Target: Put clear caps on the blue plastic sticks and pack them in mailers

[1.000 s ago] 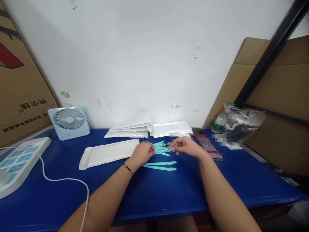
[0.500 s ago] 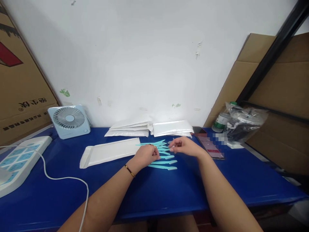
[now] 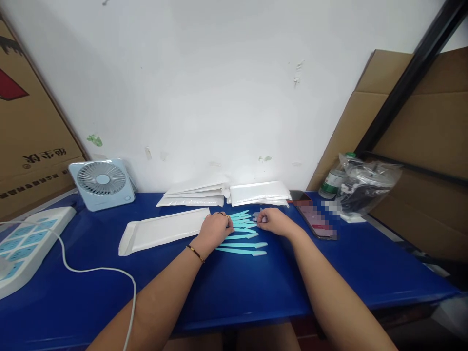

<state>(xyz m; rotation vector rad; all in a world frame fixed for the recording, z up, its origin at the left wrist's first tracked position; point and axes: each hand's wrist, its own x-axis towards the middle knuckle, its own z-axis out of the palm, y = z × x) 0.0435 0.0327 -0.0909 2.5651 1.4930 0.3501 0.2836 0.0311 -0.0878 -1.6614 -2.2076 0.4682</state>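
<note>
Both hands rested on the glossy blue counter [image 3: 256,292], their fingers meeting over a loose fan of slim, pale turquoise plastic sticks [image 3: 243,224], each long, flat and tapered like a small blade. The left hand [image 3: 215,229] lay curled, its fingers [image 3: 224,219] bent together over the near ends of the sticks and touching them (a thin dark bracelet circled the wrist). The right hand [image 3: 273,222] had its fingers [image 3: 262,220] pressed together in a pinch on something small and pale at the far end of the fan; what it was could not be told. Two more sticks [image 3: 242,248] lay side by side just below the fingers, apart from the bunch. To the left of the left fingers lay a flat, matte white padded envelope [image 3: 161,233], and beyond the fingers a stack of similar white envelopes [image 3: 226,194]. Right of the right fingers lay a dark rectangular phone [image 3: 316,220].
</note>
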